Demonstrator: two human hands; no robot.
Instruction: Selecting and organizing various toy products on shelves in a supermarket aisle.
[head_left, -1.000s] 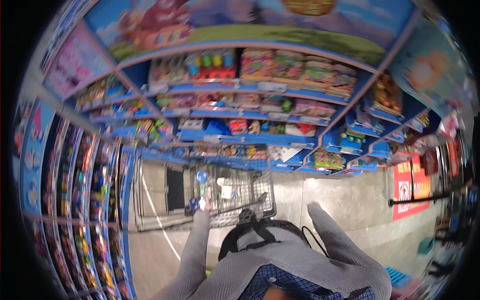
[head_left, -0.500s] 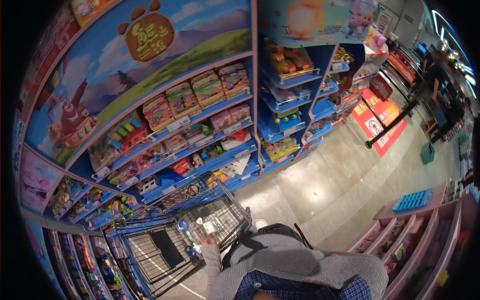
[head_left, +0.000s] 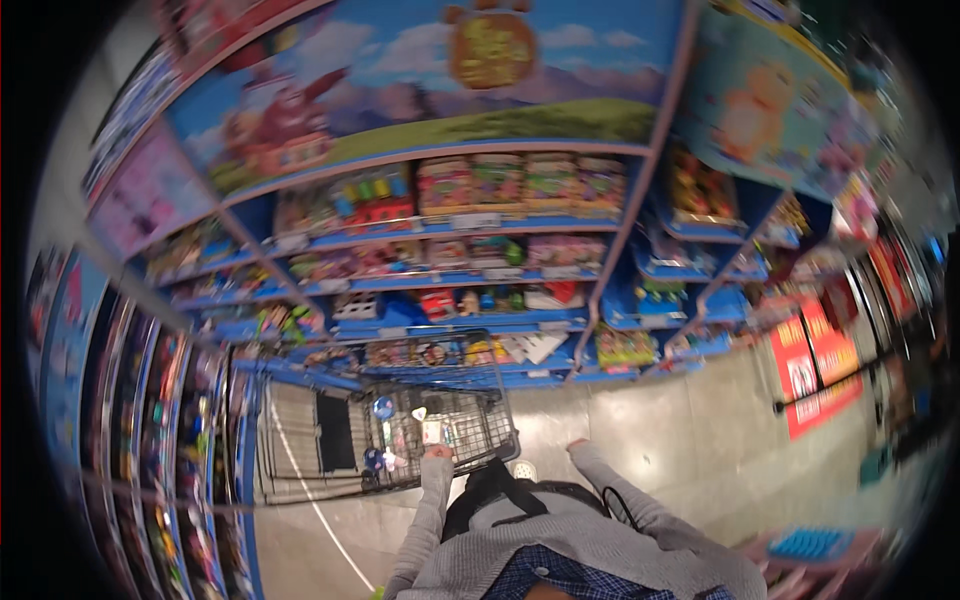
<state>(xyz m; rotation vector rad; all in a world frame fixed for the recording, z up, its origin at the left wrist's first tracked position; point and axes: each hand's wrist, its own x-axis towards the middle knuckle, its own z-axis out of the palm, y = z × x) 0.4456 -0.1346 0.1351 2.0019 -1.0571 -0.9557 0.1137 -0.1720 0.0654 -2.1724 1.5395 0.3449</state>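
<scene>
A black wire shopping cart (head_left: pixel 400 478) stands in front of me to the left. My left hand (head_left: pixel 437 453), in a grey knit sleeve, is at the cart's near rim with its fingers curled over it. Inside the cart lie a round blue item (head_left: pixel 384 407), a small white card-like item (head_left: pixel 432 432) and a dark blue and white item (head_left: pixel 374 459); their kinds are too small to make out. My right hand (head_left: pixel 577 446) hangs over the floor right of the cart, touching nothing visible. Its fingers are small and smeared.
Blue shelves (head_left: pixel 450 283) full of boxed toys face me, with a cartoon sign (head_left: pixel 560 60) above. Another toy rack (head_left: pixel 165 450) borders the cart's left. A red floor poster (head_left: pixel 815 365) lies far right; a blue tray (head_left: pixel 810 543) sits on a pink stand at lower right.
The view has swung left and levelled, so the shelves now face me squarely. My right hand and forearm have come into view. My left hand stays at the cart's rim.
</scene>
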